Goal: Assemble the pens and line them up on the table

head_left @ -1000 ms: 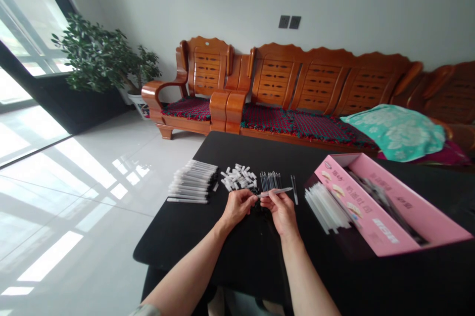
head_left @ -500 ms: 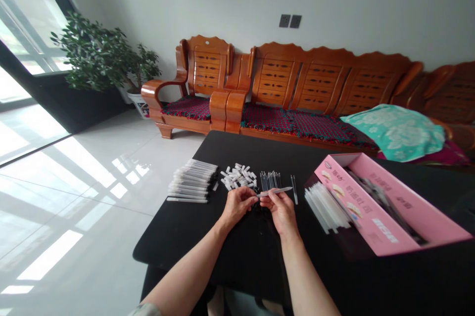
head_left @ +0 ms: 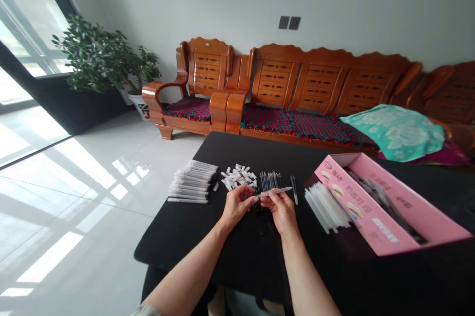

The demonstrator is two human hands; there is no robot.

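Over the table, my right hand (head_left: 284, 211) pinches a translucent pen barrel (head_left: 285, 190), its tip pointing right. My left hand (head_left: 237, 204) is closed at the barrel's left end, thumb and forefinger pressed together there; any small part between them is hidden. Just beyond my fingers lie a heap of white pen caps (head_left: 239, 176) and a row of dark-tipped refills (head_left: 270, 180). Small black pieces (head_left: 257, 190) show partly behind my hands. A stack of capped pens (head_left: 193, 182) lies to the left, and a bundle of clear barrels (head_left: 326, 206) to the right.
A pink box (head_left: 371, 217) with dark contents stands on the right of the black table (head_left: 178, 251). Two loose refills (head_left: 294, 189) lie between barrels and refill row. Behind are a wooden bench (head_left: 319, 81), an armchair (head_left: 208, 68) and a potted plant (head_left: 104, 54).
Almost nothing differs. Both hands keep hold at the same spot, with the barrel shifted only very slightly; the piles are the same.
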